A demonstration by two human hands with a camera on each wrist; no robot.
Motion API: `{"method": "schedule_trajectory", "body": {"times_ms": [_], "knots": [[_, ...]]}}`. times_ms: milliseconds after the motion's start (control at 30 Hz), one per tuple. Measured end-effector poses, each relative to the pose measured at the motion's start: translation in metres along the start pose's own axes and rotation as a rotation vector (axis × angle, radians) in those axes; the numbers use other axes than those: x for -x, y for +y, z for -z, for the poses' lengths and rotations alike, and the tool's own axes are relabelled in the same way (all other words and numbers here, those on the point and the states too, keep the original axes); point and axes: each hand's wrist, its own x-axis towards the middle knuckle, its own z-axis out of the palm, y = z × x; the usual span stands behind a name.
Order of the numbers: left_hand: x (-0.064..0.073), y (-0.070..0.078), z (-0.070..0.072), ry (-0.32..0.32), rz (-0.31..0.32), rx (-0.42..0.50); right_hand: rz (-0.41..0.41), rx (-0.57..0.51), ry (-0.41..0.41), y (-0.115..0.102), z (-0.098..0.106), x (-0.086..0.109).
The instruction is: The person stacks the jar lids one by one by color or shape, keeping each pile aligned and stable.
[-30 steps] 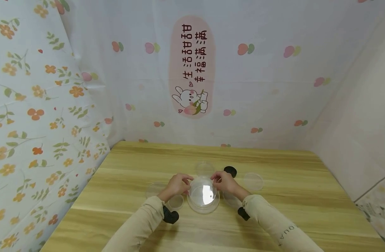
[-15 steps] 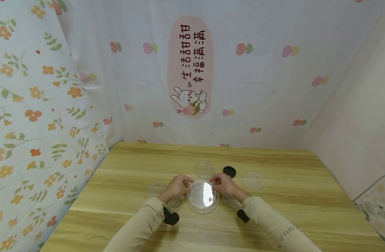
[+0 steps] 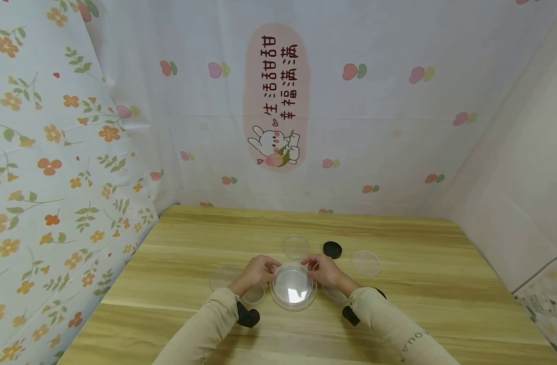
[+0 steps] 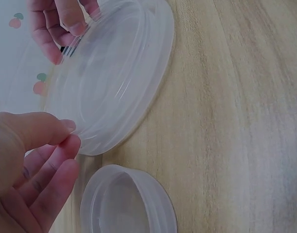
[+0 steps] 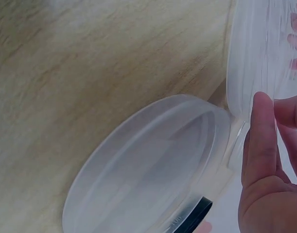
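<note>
A round clear plastic lid (image 3: 293, 282) lies over a wider clear lid (image 3: 293, 306), in the middle of the wooden table. At its left far edge, my left hand (image 3: 258, 272) pinches the rim between thumb and index fingertip, the other fingers loosely bent. Opposite, my right hand (image 3: 323, 270) holds the rim with thumb and fingers, as the right wrist view shows. Beside my left hand lies a small clear lid (image 4: 124, 204). Another large clear lid (image 5: 153, 165) rests close to my right hand, partly hidden under the wrist in the head view.
Farther back are a clear lid (image 3: 295, 246) and a black round lid (image 3: 332, 249). Another clear lid (image 3: 366, 262) lies to the right, and one more clear disc (image 3: 221, 277) to the left. A black edge (image 3: 380, 292) shows behind the right sleeve.
The upper clear lid has come down and toward me, settling over the wider one. Both hands have lowered slightly with it. A black edge now shows by the right sleeve.
</note>
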Motion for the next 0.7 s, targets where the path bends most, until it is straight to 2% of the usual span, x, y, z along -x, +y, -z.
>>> {"method": "schedule_trajectory", "body": {"times_ms": [233, 700], "knots": [[-0.0017, -0.0012, -0.0016, -0.021, 0.009, -0.021, -0.013, 0.004, -0.005, 0.0029, 0.0001, -0.0002], [-0.0027, -0.0034, -0.0029, -0.028, -0.003, 0.011, -0.026, 0.023, -0.002, 0.0014, -0.0017, -0.0013]]}}
